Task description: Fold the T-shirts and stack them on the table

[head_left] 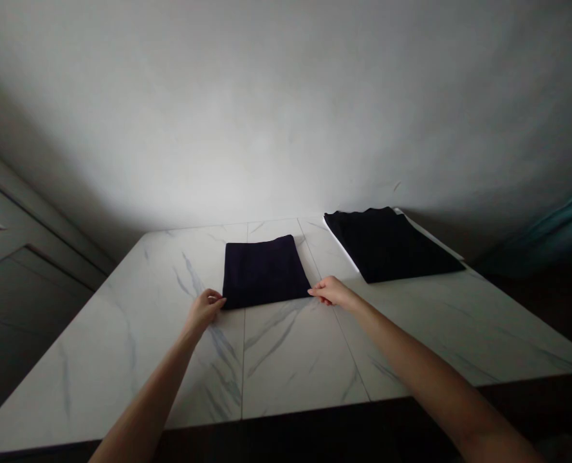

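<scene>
A folded dark navy cloth (264, 270) lies flat near the middle of the marble-patterned table (170, 366). My left hand (205, 310) pinches its near left corner between thumb and fingers. At the near right corner, my right hand (331, 292) has the same cloth in a pinch. The near edge runs fairly straight between my two hands. What kind of garment or fabric it is, I cannot tell.
To the right lies a larger black folded cloth (392, 244) on top of something white and flat that shows along its sides. A pale wall (266, 116) rises behind the table. A panelled door (29, 276) stands at the left, and teal fabric (546, 225) hangs at the right.
</scene>
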Motion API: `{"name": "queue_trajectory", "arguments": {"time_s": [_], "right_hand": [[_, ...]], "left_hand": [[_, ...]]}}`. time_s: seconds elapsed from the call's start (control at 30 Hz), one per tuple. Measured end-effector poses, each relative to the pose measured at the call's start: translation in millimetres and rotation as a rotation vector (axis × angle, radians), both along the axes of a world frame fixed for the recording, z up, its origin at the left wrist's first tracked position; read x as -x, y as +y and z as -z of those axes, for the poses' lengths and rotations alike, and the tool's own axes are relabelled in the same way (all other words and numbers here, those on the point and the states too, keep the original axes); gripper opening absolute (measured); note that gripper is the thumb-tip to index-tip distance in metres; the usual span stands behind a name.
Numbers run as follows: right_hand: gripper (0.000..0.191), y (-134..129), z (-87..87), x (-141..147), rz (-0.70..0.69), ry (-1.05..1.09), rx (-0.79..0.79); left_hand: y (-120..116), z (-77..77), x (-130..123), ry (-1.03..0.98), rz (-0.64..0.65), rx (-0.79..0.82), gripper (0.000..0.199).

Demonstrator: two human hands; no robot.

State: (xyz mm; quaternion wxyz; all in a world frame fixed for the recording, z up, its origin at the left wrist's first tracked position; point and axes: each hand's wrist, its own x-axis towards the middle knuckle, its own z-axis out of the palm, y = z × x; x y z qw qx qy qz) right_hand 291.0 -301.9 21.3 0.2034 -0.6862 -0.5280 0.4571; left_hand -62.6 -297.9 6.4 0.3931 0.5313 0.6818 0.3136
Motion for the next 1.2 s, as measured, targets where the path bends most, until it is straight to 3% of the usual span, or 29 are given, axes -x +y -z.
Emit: {"name": "queue_trajectory", "arguments": {"time_s": [0.17,0.37,0.47,0.6,0.73,0.87,1.03,1.2], "right_hand": [[0.043,4.8,-3.3,2.9,0.025,0.009,0.037],[0.043,10.0,10.2,1.6,-0.015,-0.09,-0.007],[0.045,20.3,10.4,0.4,-0.018,-0.096,-0.033],[0.047,39.8,3.0,7.7,0.092,-0.094,-0.043],[0.043,45.8,1.2,27.1,0.127,-0.415,-0.155],[0.039,35.3,12.3,48.4,0.119,-0.732,-0.319],[0.042,28.2,21.0,56.6,0.049,-0.822,-0.358],[0.034,35.3,4.9,57.3,0.045,-0.844,-0.335]], "left_hand": [[-2.6,-6.5,-3.4,0.217,0.02,-0.063,0.024],[-9.7,-18.5,-12.9,0.449,0.064,-0.098,0.016],[-1.8,-24.4,-15.9,0.505,0.039,-0.07,0.023],[22.1,-30.3,-20.1,0.539,-0.016,-0.071,0.027],[37.3,-26.0,-26.4,0.608,-0.057,-0.092,0.023],[31.0,-16.1,-37.4,0.746,-0.084,-0.12,0.026],[21.5,-12.9,-47.0,0.884,0.022,-0.146,0.036],[25.2,-23.6,-49.1,1.066,0.061,-0.217,0.04]]}}
